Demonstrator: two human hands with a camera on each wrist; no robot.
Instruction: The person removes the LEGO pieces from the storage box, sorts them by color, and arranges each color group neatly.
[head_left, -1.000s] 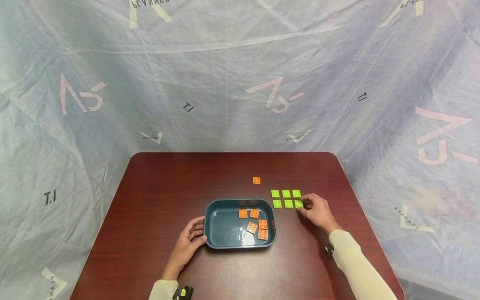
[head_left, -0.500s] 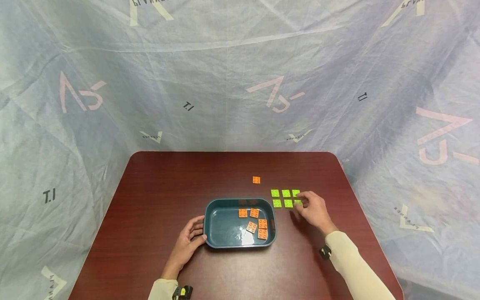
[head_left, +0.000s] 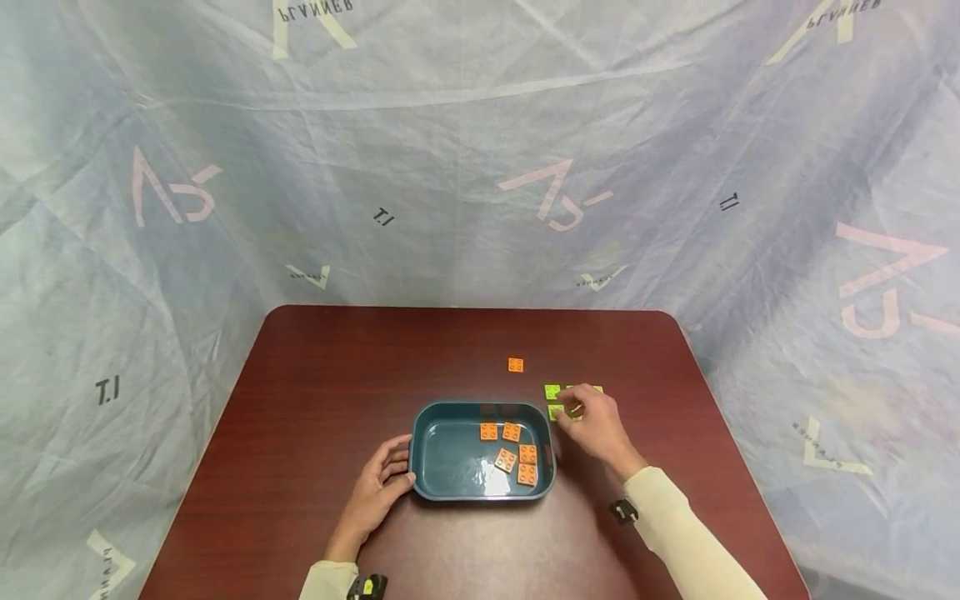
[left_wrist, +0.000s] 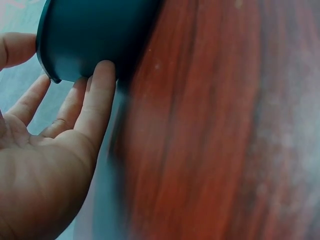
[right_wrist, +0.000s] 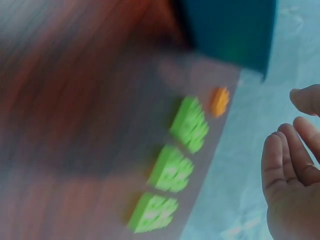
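A dark teal rectangular tray (head_left: 450, 492) sits on the table with several orange toy bricks (head_left: 527, 474) lying in it. My left hand (head_left: 372, 492) rests against the tray's left end, its fingertips and thumb touching the wall and rim. In the left wrist view, those fingers (left_wrist: 102, 90) are fairly straight. My right hand (head_left: 597, 425) hovers over the green toy bricks (head_left: 552, 392) right of the tray and covers most of them. The right wrist view shows several green bricks (right_wrist: 172, 169) and the right hand (right_wrist: 295, 170), with nothing visible between thumb and fingers.
One orange brick (head_left: 515, 365) lies alone on the table behind the tray. The brown wood-grain table (head_left: 360, 358) has rounded far corners. Printed fabric sheeting (head_left: 450, 167) hangs behind it and along both sides.
My right hand has moved left from the right end of the green bricks to over their middle. The left hand, tray and orange bricks stay put.
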